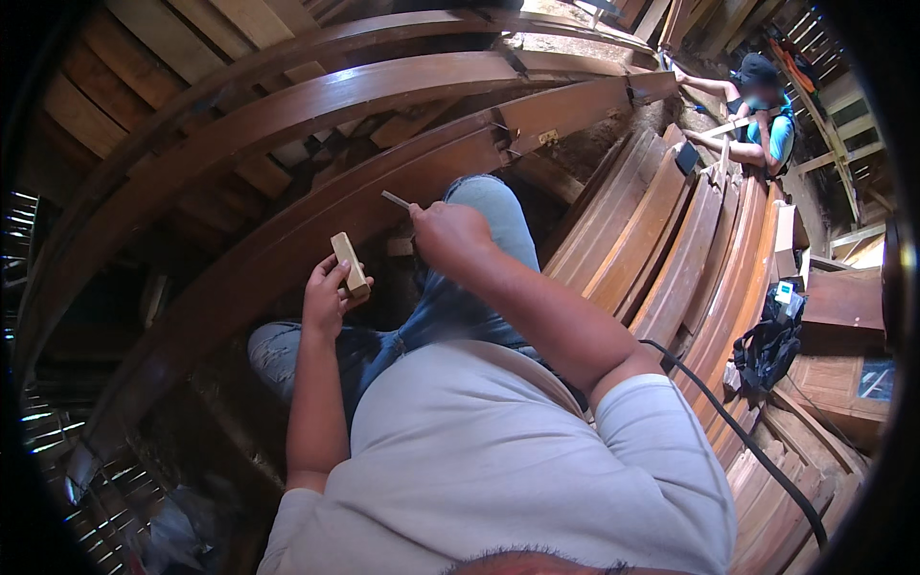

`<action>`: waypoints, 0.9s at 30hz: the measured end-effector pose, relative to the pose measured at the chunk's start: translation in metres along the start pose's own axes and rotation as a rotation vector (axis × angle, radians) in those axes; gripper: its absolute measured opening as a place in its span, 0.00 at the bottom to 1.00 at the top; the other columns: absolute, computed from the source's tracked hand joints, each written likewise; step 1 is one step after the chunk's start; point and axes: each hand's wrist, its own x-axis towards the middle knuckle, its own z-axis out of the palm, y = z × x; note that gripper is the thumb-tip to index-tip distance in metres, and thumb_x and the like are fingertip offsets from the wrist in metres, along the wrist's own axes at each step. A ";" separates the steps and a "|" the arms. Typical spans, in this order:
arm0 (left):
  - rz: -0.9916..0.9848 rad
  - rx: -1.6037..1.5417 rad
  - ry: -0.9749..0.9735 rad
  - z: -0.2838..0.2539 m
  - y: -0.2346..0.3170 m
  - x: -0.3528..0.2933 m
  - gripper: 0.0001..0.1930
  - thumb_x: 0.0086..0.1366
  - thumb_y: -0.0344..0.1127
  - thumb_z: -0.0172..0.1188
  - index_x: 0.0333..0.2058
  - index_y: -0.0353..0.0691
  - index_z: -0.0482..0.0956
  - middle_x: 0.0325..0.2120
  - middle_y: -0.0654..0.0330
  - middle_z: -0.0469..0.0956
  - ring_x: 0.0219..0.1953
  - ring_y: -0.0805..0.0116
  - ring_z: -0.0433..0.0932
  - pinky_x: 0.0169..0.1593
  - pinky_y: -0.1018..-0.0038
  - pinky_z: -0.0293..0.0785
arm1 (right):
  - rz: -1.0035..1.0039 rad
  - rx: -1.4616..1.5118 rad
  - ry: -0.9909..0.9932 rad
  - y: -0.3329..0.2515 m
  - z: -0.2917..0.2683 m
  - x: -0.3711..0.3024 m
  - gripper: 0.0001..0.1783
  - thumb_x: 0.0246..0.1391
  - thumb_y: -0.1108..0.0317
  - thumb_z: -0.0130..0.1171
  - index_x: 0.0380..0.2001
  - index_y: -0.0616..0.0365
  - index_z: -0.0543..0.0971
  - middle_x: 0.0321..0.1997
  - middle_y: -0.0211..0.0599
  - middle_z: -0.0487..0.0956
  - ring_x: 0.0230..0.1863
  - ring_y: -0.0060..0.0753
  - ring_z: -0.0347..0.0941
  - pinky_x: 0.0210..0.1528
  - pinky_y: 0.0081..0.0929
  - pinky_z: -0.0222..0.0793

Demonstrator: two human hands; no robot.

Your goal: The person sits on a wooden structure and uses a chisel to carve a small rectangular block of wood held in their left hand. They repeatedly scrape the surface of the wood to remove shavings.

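My left hand (329, 292) holds a small pale wooden block (349, 263) upright between thumb and fingers. My right hand (450, 237) is closed in a fist above my right knee. Out of it, toward the left, sticks a short, thin, flat, greyish strip (395, 199); its other end is hidden in the fist, so I cannot tell its kind. Both hands are apart from each other. Just beyond them runs a long brown wooden beam (364, 187), which looks curved in this view.
More long beams (383, 81) lie farther off, with planks (96, 86) behind. Stacked brown boards (637, 230) are on my right. A person (762, 115) sits at the far right. A black cable (743, 431) passes my right arm, near a black bag (770, 340).
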 end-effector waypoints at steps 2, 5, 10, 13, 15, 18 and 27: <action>-0.005 -0.009 -0.001 0.000 0.000 0.002 0.28 0.81 0.40 0.62 0.72 0.36 0.66 0.54 0.49 0.85 0.46 0.54 0.93 0.45 0.58 0.93 | 0.008 0.000 -0.006 0.001 0.000 0.000 0.19 0.70 0.64 0.60 0.58 0.58 0.87 0.44 0.42 0.91 0.46 0.48 0.91 0.44 0.46 0.88; -0.010 -0.029 -0.005 0.000 -0.001 0.006 0.28 0.82 0.40 0.62 0.72 0.36 0.66 0.54 0.48 0.86 0.46 0.54 0.93 0.45 0.57 0.94 | 0.023 0.018 0.005 0.005 0.005 0.003 0.18 0.69 0.63 0.60 0.56 0.57 0.88 0.43 0.42 0.92 0.46 0.49 0.91 0.44 0.47 0.88; -0.045 -0.037 -0.019 -0.004 -0.001 0.015 0.27 0.82 0.40 0.62 0.72 0.38 0.66 0.54 0.48 0.86 0.46 0.52 0.93 0.45 0.56 0.94 | 0.020 0.040 -0.094 0.010 0.004 0.012 0.23 0.69 0.69 0.55 0.64 0.58 0.84 0.48 0.48 0.91 0.48 0.54 0.90 0.45 0.50 0.87; -0.024 -0.046 -0.044 -0.010 -0.005 0.027 0.27 0.83 0.41 0.60 0.72 0.38 0.66 0.55 0.48 0.85 0.48 0.51 0.92 0.46 0.58 0.93 | 0.034 0.087 -0.120 0.020 0.003 0.018 0.26 0.67 0.69 0.58 0.67 0.53 0.83 0.49 0.50 0.91 0.51 0.54 0.90 0.49 0.53 0.86; -0.038 -0.032 -0.071 -0.001 0.003 0.014 0.27 0.83 0.42 0.60 0.72 0.38 0.66 0.56 0.47 0.84 0.50 0.51 0.92 0.46 0.59 0.93 | 0.042 0.135 -0.117 0.031 -0.002 0.008 0.27 0.68 0.68 0.58 0.69 0.50 0.82 0.49 0.52 0.91 0.53 0.57 0.89 0.53 0.54 0.84; -0.042 0.030 -0.114 0.012 0.022 -0.020 0.29 0.82 0.41 0.60 0.74 0.37 0.64 0.57 0.47 0.83 0.51 0.52 0.91 0.46 0.59 0.93 | 0.053 0.354 0.073 0.048 0.000 -0.015 0.26 0.71 0.64 0.60 0.70 0.47 0.83 0.51 0.55 0.90 0.55 0.60 0.87 0.56 0.53 0.83; -0.131 0.027 -0.310 0.017 0.006 -0.033 0.31 0.82 0.38 0.56 0.78 0.35 0.60 0.60 0.45 0.82 0.53 0.53 0.90 0.48 0.59 0.92 | 0.563 0.875 0.277 0.202 0.073 -0.098 0.27 0.71 0.48 0.65 0.57 0.62 0.87 0.51 0.55 0.90 0.54 0.53 0.88 0.58 0.44 0.80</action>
